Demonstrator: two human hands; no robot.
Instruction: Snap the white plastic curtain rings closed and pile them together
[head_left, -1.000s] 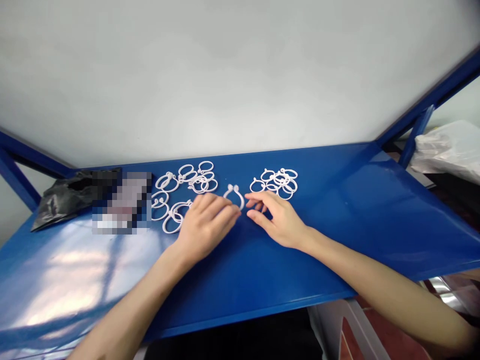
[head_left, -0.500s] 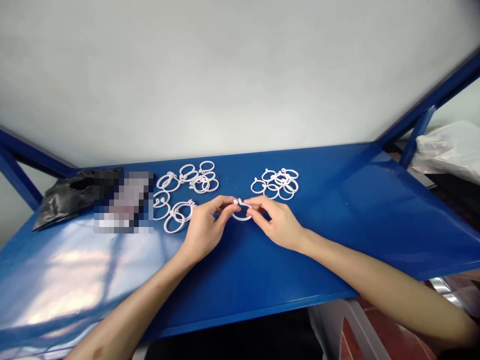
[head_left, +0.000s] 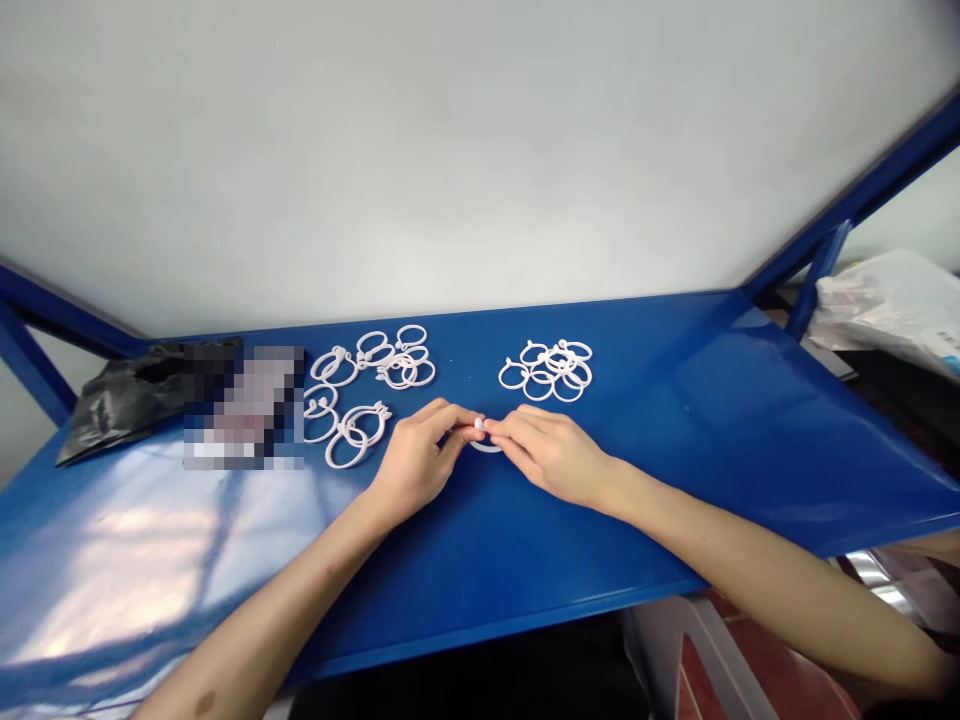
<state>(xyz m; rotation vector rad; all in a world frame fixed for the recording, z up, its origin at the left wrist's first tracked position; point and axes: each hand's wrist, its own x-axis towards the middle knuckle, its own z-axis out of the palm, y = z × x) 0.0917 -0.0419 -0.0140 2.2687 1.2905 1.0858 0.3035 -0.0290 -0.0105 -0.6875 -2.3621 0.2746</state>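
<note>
Between my hands is a white plastic ring, shaped like a shower curtain ring, with small knobbed ends. My left hand pinches it with thumb and fingertips near the knobs. From the other side, my right hand grips it with bent fingers close to the left fingertips. Most of the ring is hidden by my fingers, and I cannot tell whether its ends are joined. A cluster of similar rings lies behind my right hand. Another spread of rings lies left of and behind my left hand, some overlapping.
A blue table carries everything, backed by a pale wall. At the left lie a black plastic bag and a blurred-out flat item. Blue frame bars rise at both sides. A clear plastic bag is beyond the right edge.
My hands have come closer together around the ring, the right fingers now over its upper part. Its knobbed ends are nearer each other, and less of the ring shows. The clusters stay put.
</note>
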